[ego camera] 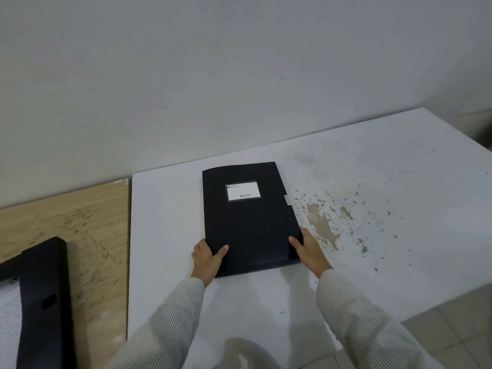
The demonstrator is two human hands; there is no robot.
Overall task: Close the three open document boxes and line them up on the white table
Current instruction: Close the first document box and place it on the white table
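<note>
A closed black rectangular document box [250, 219] lies flat on the white surface [165, 209], its long axis running away from the person and its cover facing up. A white rectangular label [242, 191] with small dark print sits on the upper half of the cover, and a small pale tab [287, 200] projects from the right edge of the box. The left hand [206, 258] grips the near left corner of the box, thumb lying on the cover and the remaining fingers wrapped around the left edge. The right hand [306, 247] grips the near right corner in the same way, thumb on the cover and fingers curled against the right side. Both forearms are covered by pale striped sleeves [356, 310]. To the right of the box, the white surface carries a patch of brown stains and chipped paint [327, 222], near the box but not touching it. To the left, a light wooden surface [66, 217] adjoins the white one. On it, at the lower left edge of the view, lies a second black document box [45, 302], open, with white ribbed sheets [9, 323] visible inside; it is cut off by the frame. A plain grey-white wall [239, 75] stands behind both surfaces.
</note>
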